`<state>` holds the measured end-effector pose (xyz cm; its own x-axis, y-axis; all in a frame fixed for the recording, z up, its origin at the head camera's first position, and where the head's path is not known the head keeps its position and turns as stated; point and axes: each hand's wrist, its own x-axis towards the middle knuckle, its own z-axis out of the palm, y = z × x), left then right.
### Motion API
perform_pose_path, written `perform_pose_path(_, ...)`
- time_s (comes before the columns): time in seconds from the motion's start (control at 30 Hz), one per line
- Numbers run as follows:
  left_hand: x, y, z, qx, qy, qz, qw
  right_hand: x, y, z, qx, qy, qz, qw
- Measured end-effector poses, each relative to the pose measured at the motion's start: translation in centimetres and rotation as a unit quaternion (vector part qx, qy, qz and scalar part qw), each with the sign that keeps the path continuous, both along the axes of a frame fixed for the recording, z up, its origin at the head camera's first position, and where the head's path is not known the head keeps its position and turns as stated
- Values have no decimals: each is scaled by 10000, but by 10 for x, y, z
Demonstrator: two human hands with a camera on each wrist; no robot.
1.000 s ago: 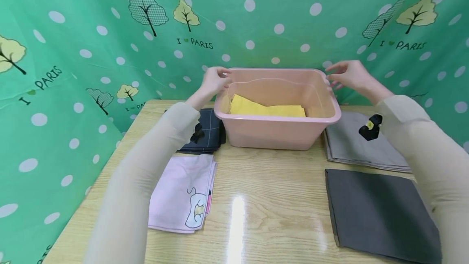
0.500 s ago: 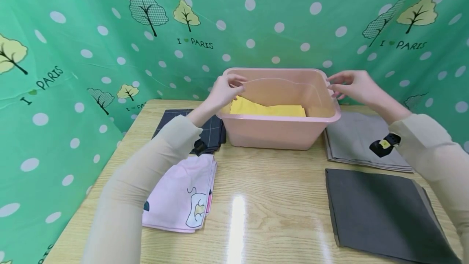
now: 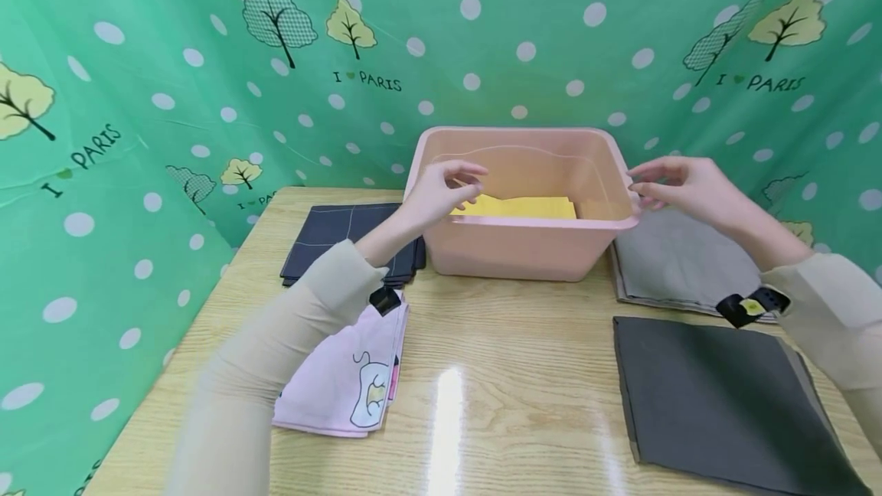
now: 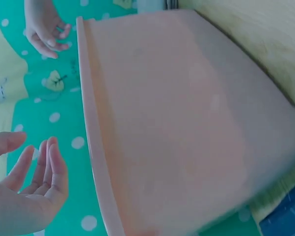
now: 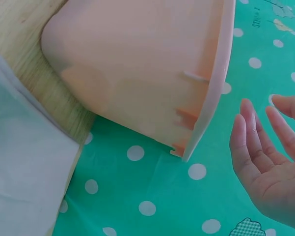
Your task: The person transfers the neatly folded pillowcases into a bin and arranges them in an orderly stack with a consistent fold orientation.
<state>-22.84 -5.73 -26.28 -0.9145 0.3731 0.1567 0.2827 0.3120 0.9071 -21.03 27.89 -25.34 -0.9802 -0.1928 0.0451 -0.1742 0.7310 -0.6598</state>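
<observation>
A pink plastic basin (image 3: 506,247) stands at the back of the table with a folded yellow cloth (image 3: 527,207) inside. My left hand (image 3: 441,194) hovers over the basin's front left, its fingers loosely bent and holding nothing. Just beyond the right rim is my right hand (image 3: 685,184), relaxed, with nothing in its grasp. In the left wrist view a gap separates my left hand (image 4: 32,189) from the basin's rim (image 4: 94,132). The right wrist view likewise has my right hand (image 5: 272,164) apart from the basin (image 5: 137,64).
Left of the basin lies a folded navy checked cloth (image 3: 331,232), with a folded pink cloth (image 3: 338,389) nearer. On the right are a folded light grey cloth (image 3: 678,259) and a dark grey one (image 3: 710,396). A green dotted curtain (image 3: 510,37) hangs behind the table.
My left hand has moved right and toward me, from the basin's left rim to over its front. My right hand has drawn outward and closer to me. The basin has stayed put.
</observation>
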Motion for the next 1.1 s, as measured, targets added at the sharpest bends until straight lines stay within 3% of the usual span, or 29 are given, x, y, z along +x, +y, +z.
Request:
perform_pose_path(0.1,7,5,-3,143,-109,-159,9997,7,4,-3,8,46,-9,10000)
perform_pose_path(0.43,25,20,-19,337,83,-686,9970,33,20,-12,-152,114,-178,9997)
perform_pose_path(0.6,32,28,-30,378,40,-813,9960,44,30,-19,-100,75,-275,9995)
perform_pose_path(0.83,39,41,-47,326,346,-811,9956,59,43,-34,-83,249,-514,9983)
perform_pose_path(1.1,49,59,-68,505,-257,-958,9938,81,67,-53,88,267,-504,9983)
